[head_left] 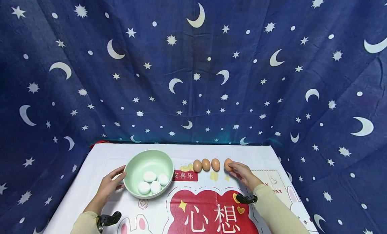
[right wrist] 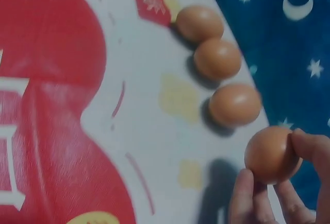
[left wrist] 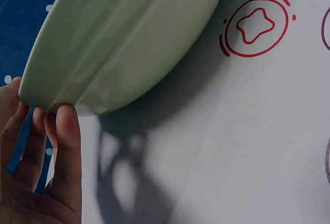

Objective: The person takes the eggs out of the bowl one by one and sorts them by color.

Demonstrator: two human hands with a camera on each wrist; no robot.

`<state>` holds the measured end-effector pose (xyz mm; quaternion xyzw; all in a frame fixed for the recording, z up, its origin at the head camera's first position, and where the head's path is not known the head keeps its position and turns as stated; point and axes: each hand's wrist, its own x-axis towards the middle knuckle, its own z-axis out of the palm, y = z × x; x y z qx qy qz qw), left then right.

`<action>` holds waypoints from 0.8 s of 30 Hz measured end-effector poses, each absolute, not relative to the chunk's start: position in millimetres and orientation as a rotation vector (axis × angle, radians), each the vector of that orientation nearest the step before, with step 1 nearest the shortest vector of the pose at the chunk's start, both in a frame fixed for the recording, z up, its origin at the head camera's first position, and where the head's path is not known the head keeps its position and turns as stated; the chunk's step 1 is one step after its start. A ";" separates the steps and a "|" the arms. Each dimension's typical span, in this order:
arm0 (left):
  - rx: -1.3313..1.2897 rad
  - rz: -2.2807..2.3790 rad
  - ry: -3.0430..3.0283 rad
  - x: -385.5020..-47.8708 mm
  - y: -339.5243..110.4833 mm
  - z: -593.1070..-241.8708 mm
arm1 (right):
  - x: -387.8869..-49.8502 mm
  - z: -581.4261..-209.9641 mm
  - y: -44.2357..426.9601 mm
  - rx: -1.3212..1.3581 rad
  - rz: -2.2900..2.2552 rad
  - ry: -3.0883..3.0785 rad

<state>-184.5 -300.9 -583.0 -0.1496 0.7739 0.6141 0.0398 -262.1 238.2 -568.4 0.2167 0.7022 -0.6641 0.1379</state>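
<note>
- Fingers of the left hand (head_left: 109, 186) pinch the rim of a smooth, round, pale-green bowl (head_left: 147, 162); four white eggs (head_left: 155, 187) cluster inside it;
- Fingers of the right hand (head_left: 244, 173) grasp a smooth-shelled brown egg (right wrist: 272, 154), just beside a row of three more brown eggs (head_left: 206, 164);
- Below, a printed surface (head_left: 184, 152); behind, creased blue cloth (head_left: 208, 92)

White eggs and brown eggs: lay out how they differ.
Colour: the white eggs are plain white, while the brown eggs are orange-brown.
Place: the white eggs lie inside the green bowl; three brown eggs rest on the printed table cover, the fourth held in the right grip.
Arrangement: the white eggs cluster together, whereas the brown eggs form a rough row.
Shared: both number four and are rounded.
</note>
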 end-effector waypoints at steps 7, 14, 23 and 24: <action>-0.452 1.898 2.343 -184.8 -303.0 -585.0 | -265.2 -582.3 241.3 0.600 -1.872 2.083; -0.463 1.881 2.332 -185.1 -303.3 -586.1 | -270.7 -585.6 239.2 0.628 -1.774 2.154; -0.511 1.875 2.342 -185.2 -301.3 -581.5 | -276.2 -589.6 237.3 0.619 -1.758 2.170; -0.514 1.869 2.345 -185.0 -301.7 -581.2 | -276.6 -589.7 236.6 0.612 -1.761 2.170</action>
